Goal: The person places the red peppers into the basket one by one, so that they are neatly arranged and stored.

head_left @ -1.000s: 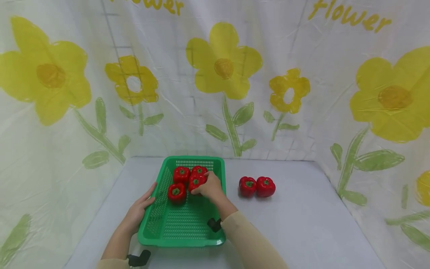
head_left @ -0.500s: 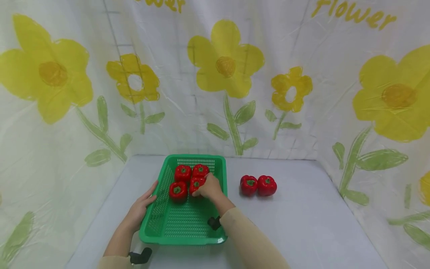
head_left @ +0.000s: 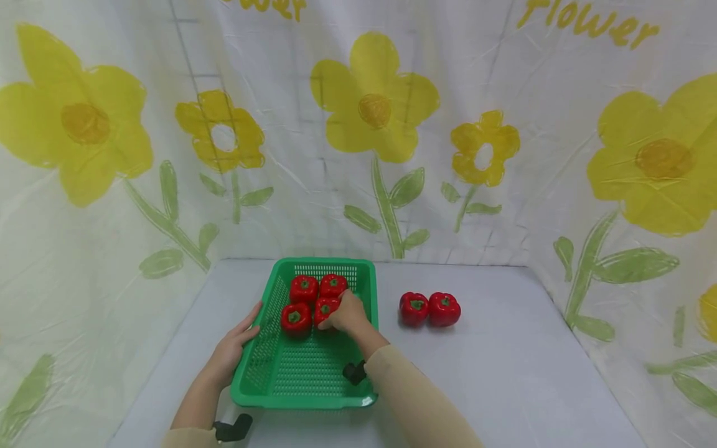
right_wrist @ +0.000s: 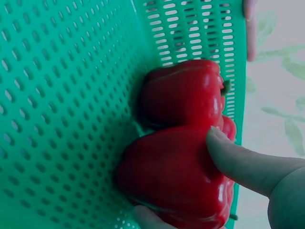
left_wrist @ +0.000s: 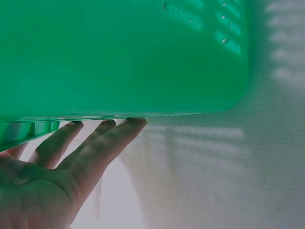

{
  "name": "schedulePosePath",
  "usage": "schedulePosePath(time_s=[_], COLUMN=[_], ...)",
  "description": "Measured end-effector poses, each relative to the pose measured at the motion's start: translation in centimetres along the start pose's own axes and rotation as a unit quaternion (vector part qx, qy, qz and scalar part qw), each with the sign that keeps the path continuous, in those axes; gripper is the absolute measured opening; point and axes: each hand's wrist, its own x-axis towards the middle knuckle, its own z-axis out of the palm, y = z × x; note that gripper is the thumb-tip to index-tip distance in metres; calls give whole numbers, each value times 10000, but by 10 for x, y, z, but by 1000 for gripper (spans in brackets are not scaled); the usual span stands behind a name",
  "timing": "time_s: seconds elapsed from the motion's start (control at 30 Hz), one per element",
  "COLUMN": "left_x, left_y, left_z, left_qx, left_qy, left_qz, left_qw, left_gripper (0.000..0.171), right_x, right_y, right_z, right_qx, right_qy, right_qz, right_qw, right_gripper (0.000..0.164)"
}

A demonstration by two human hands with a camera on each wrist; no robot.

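In the head view a green plastic basket (head_left: 302, 402) stands on the table with several red bell peppers inside. My right hand (head_left: 348, 312) grips the front right bell pepper (head_left: 325, 309), thumb on one side and a finger on the other. The right wrist view shows this bell pepper (right_wrist: 167, 167) low in the basket, against its neighbour (right_wrist: 178, 95). Along the basket's left side, my left hand (head_left: 228, 353) touches the outside. Its fingers (left_wrist: 107, 148) look straight in the left wrist view, their tips against the basket's wall (left_wrist: 119, 71).
Two more red bell peppers (head_left: 414, 310) (head_left: 444, 310) sit side by side on the white table (head_left: 504, 367), right of the basket. A white curtain (head_left: 291, 205) with painted yellow flowers hangs behind and at both sides.
The bell pepper in my right hand has come down slightly, a little away from the one behind it. My left hand keeps its place at the basket.
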Motion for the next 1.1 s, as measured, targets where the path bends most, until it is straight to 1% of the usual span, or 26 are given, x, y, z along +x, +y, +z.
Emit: schedulePosePath(time_s=[0.27,0.4,0.5,0.63,0.73,0.83,0.9,1.03,1.1], left_x=[0,0,0,0,0,-1,-1,0,0], left_y=[-2,-4,-5,-4,-3,-2,-2,-3,-3], left_z=[0,-1,-1,-2,-2,-2,-3,-3,-2], left_qx=[51,53,27,-28,-94,-152,-185,-212,-197], left_qy=[43,46,28,52,41,21,3,-40,-58], left_qz=[-34,-61,-53,-81,-129,-94,-82,-50,-45], left_qw=[10000,10000,10000,10000,9999,9998,9998,9998,9998], left_gripper=[54,54,54,54,54,54,54,54,54], right_x=[-3,-5,-9,-14,-19,-25,-29,-35,-38], right_y=[-2,-4,-5,-6,-10,-16,-20,-24,-24], right_z=[-1,-3,-8,-18,-30,-42,-50,-62,-68], right_qx=[-168,-237,-233,-19,353,715,891,994,1029], right_qy=[39,66,122,184,185,237,326,523,583], right_qz=[55,-37,-162,-462,-730,-934,-1010,-1096,-1141], right_qw=[9998,9997,9995,9988,9965,9928,9904,9876,9864], right_gripper=[82,80,76,71,70,68,63,53,51])
